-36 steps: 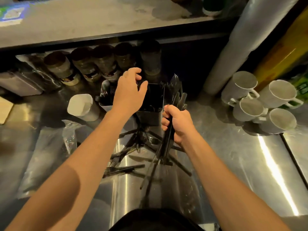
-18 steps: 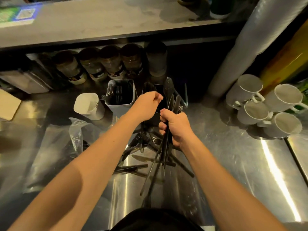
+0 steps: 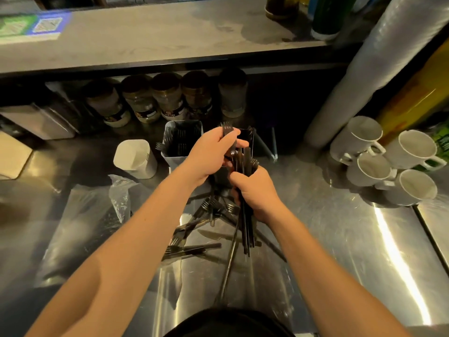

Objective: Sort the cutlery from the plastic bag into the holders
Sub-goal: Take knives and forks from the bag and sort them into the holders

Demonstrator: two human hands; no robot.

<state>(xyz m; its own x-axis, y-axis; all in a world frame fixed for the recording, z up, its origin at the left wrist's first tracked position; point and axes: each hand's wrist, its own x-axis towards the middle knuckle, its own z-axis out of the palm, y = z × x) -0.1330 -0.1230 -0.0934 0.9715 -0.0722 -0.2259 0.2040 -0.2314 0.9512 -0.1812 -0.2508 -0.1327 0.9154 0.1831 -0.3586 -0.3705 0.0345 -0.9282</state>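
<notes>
My right hand (image 3: 255, 190) grips a bundle of black plastic cutlery (image 3: 246, 229), handles hanging down toward the counter. My left hand (image 3: 210, 154) pinches a single black fork (image 3: 227, 129) at the top of that bundle, tines up. Behind the hands stand a grey square holder (image 3: 170, 155) with forks in it, a dark holder (image 3: 251, 139) mostly hidden by my hands, and a white holder (image 3: 134, 156) further left. Loose black forks and knives (image 3: 194, 249) lie on the steel counter below my hands. The clear plastic bag (image 3: 80, 224) lies flat at the left.
Several white mugs (image 3: 388, 164) are stacked at the right. Jars (image 3: 167, 98) line the back under a grey shelf (image 3: 155, 40). A large roll of wrap (image 3: 364, 69) leans at the back right. A steel container (image 3: 41, 120) sits at the far left.
My left hand came back from the holders to the bundle in my right hand and took hold of one fork. The right hand stayed almost still.
</notes>
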